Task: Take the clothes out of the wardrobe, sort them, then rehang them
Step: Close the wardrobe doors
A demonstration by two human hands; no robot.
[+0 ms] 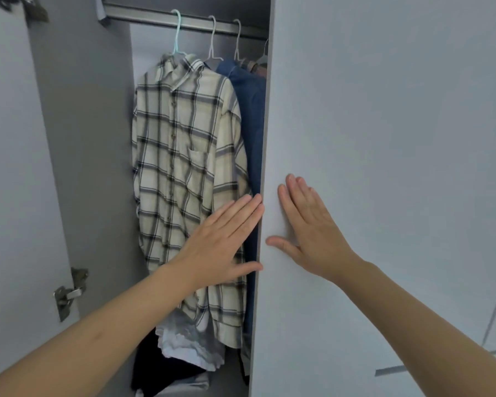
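Opening the pale grey wardrobe door (384,138), your flat left hand (221,242) and right hand (309,224) hold nothing; next, reach the cream plaid shirt (184,167).

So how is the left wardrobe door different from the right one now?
The left door is swung wide open, showing its inner face and hinges; the right door covers its side, front face outward. Only the right door is touched: the right hand lies flat on it, the left hand at its edge. Both are plain grey.
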